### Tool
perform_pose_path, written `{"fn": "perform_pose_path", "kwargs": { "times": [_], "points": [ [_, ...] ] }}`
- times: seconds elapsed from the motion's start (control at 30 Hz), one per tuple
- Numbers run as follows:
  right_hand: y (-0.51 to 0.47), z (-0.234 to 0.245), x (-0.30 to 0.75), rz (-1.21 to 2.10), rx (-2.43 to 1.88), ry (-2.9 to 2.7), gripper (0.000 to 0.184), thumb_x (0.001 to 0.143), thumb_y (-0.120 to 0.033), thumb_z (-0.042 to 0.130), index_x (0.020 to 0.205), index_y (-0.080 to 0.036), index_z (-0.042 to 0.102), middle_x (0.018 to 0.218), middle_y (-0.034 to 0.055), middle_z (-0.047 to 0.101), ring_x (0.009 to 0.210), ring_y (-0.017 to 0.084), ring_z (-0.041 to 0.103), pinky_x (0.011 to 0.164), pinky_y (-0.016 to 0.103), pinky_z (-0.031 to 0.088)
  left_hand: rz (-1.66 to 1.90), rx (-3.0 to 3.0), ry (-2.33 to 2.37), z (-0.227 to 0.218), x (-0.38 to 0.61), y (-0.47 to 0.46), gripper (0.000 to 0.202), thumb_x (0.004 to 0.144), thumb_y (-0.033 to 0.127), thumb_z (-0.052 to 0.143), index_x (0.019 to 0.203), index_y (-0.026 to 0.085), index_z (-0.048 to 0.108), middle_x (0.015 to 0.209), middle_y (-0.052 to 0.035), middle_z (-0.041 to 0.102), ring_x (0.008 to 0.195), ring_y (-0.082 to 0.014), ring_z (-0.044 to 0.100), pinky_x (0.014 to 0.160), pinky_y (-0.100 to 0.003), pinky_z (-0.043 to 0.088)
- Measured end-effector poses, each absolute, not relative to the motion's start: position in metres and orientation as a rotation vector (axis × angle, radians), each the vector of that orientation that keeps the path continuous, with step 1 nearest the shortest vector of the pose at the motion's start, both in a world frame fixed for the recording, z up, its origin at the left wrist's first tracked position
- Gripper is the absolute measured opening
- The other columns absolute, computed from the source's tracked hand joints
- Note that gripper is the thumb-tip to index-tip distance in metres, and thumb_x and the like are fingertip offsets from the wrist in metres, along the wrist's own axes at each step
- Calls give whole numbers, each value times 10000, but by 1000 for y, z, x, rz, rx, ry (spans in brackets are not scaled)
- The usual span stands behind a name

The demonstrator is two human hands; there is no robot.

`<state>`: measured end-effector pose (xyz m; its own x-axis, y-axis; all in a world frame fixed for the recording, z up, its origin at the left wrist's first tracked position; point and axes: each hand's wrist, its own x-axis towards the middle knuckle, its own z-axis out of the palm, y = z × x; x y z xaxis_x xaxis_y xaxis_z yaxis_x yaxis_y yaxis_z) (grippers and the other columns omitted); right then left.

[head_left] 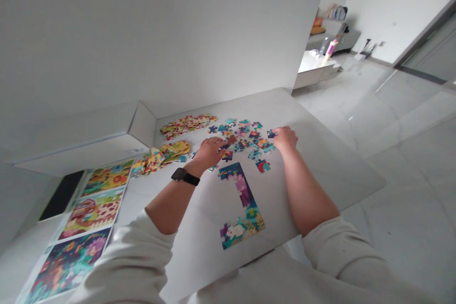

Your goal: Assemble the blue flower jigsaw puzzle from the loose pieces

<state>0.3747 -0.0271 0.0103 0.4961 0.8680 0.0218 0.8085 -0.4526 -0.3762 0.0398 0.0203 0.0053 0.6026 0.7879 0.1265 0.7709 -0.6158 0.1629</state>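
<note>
Both of my hands reach over a white table [327, 161] into a spread of loose blue-toned puzzle pieces [245, 140]. My left hand [210, 149], with a black watch [185, 176] on its wrist, lies knuckles up on pieces at the left of the spread, fingers curled down. My right hand [284, 138] rests at the right side of the spread with its fingers bent onto a small piece [271, 134]. Closer to me lies a joined L-shaped section of puzzle [242, 206] showing a purple figure and a white rabbit.
Heaps of yellow and red pieces [174, 149] lie to the left, beside an open white box [142, 126]. A sheet with three reference pictures [90, 213] lies at the far left. Beyond the table edge are bare floor and a low white table [317, 66].
</note>
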Motion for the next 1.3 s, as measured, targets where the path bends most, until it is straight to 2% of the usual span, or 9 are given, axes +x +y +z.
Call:
{"fn": "perform_pose_path", "kwargs": {
  "times": [0.13, 0.33, 0.57, 0.77, 1.0, 1.17, 1.3],
  "points": [
    [-26, 7, 378, 226, -2376, -1431, 361, 992, -225, 654, 1290, -313, 837, 1375, 158, 718, 1223, 338, 690, 1005, 455, 565, 297, 2729, 1381, 1, 45, 28, 433, 1025, 331, 583, 1431, 264, 718, 1516, -121, 686, 1411, -322, 640, 1240, -519, 483],
    [-25, 3, 385, 299, -2397, -1476, 516, 983, -111, 591, 1449, -269, 746, 1396, 166, 714, 1235, 288, 701, 1034, 369, 536, 329, 2677, 1502, -5, 45, 46, 473, 1046, 350, 574, 1502, 264, 667, 1605, -95, 638, 1493, -308, 586, 1291, -498, 439],
    [-21, -1, 387, 371, -2341, -1506, 454, 982, -147, 641, 1396, -271, 783, 1407, 140, 726, 1226, 253, 714, 1076, 331, 528, 309, 2697, 1464, -2, 50, 63, 475, 1090, 324, 466, 1512, 233, 663, 1632, -88, 618, 1524, -271, 561, 1322, -475, 394],
    [-20, -3, 383, 364, -2274, -1520, 389, 964, -183, 654, 1304, -277, 819, 1300, 97, 797, 1191, 242, 738, 1056, 341, 560, 156, 2736, 1474, 1, 58, 71, 476, 1091, 339, 492, 1529, 225, 639, 1634, -108, 613, 1540, -276, 542, 1328, -451, 359],
    [-18, -2, 381, 359, -2263, -1533, 361, 991, -267, 656, 1311, -238, 821, 1276, 133, 807, 1179, 289, 752, 1025, 389, 574, 36, 2676, 1678, 2, 45, 74, 533, 1097, 399, 479, 1575, 191, 592, 1630, -148, 604, 1519, -333, 539, 1289, -490, 364],
    [-16, -6, 378, 270, -2214, -1487, 307, 963, -246, 681, 1220, -225, 847, 1217, 157, 798, 1102, 296, 755, 986, 411, 586, 77, 2665, 1724, 0, 37, 77, 508, 1086, 422, 499, 1535, 225, 631, 1608, -137, 620, 1507, -342, 542, 1273, -513, 380],
    [-16, -8, 369, 196, -2019, -1503, 283, 944, -196, 656, 1147, -225, 852, 1163, 146, 788, 1051, 283, 742, 986, 412, 585, 141, 2697, 1632, 0, 47, 79, 510, 1097, 403, 490, 1554, 213, 614, 1665, -127, 570, 1539, -321, 518, 1298, -487, 370]
  ]
}}
